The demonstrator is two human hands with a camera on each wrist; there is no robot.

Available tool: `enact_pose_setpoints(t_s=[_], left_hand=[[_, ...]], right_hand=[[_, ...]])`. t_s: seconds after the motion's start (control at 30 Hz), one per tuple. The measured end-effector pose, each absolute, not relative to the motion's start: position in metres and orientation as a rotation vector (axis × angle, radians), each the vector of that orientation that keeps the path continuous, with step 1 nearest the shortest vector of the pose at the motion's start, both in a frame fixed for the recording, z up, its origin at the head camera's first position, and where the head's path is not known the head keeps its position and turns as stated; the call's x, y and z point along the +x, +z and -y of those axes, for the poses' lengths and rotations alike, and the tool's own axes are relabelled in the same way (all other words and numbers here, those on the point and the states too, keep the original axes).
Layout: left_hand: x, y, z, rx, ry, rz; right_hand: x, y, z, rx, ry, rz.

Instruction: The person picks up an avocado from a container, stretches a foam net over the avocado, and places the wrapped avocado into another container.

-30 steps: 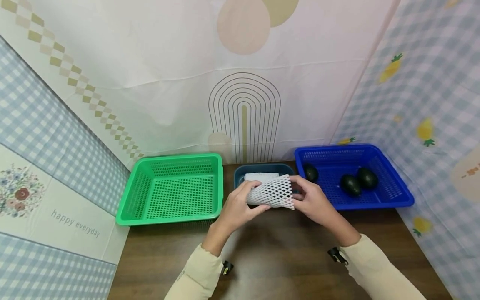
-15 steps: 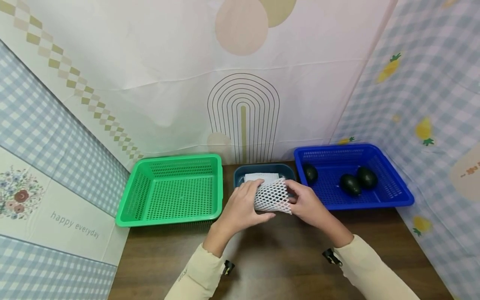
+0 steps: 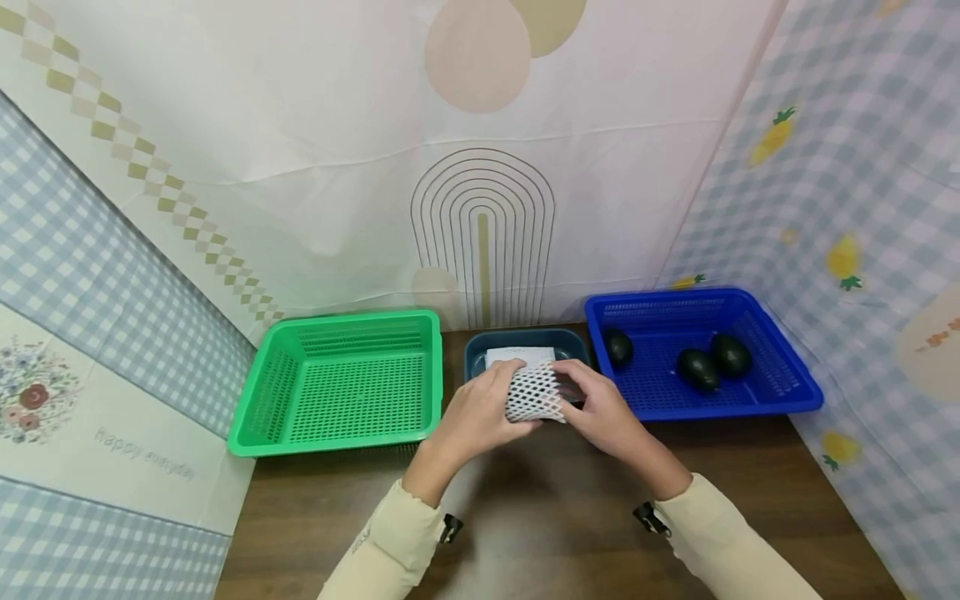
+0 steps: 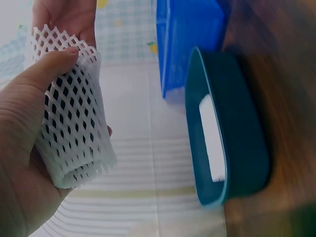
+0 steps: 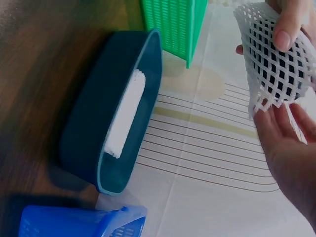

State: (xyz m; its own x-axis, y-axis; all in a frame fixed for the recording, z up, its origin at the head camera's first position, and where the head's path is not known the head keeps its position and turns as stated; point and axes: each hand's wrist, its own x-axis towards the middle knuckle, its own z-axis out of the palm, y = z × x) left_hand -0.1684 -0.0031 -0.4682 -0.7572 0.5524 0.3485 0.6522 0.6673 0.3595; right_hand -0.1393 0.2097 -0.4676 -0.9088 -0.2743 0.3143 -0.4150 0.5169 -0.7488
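Steadying a white foam net sleeve (image 3: 531,393) from both sides, seemingly because such floppy mesh needs support at each end, the person curls the left grip (image 3: 480,410) around its body and pinches its open end with the right grip (image 3: 603,410). Held up off the wooden surface (image 3: 540,525), near the teal tub (image 4: 247,138), the sleeve looks soft and springy, its diamond openings backed by a dark object (image 4: 64,92), perhaps an avocado; from where I stand, I cannot tell whether the right side touches that too.

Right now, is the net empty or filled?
Not empty: the net shows something dark through its holes in both wrist views; I can't tell what.
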Motion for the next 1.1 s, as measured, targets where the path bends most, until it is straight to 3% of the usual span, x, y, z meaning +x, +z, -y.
enact_pose_setpoints(t_s=[0.37,0.8,1.1], left_hand=[[-0.194,-0.464,0.051,-0.771,-0.656,2.69],[-0.237,-0.46,0.107,-0.524,-0.695,2.778],[-0.271,-0.467,0.122,-0.365,-0.751,2.932]], right_hand=[[-0.143,-0.495,-0.192,0.582,1.069,2.552],[-0.143,-0.516,-0.126,1.015,0.604,2.569],[-0.157,-0.53,-0.091,1.272,0.387,2.536]])
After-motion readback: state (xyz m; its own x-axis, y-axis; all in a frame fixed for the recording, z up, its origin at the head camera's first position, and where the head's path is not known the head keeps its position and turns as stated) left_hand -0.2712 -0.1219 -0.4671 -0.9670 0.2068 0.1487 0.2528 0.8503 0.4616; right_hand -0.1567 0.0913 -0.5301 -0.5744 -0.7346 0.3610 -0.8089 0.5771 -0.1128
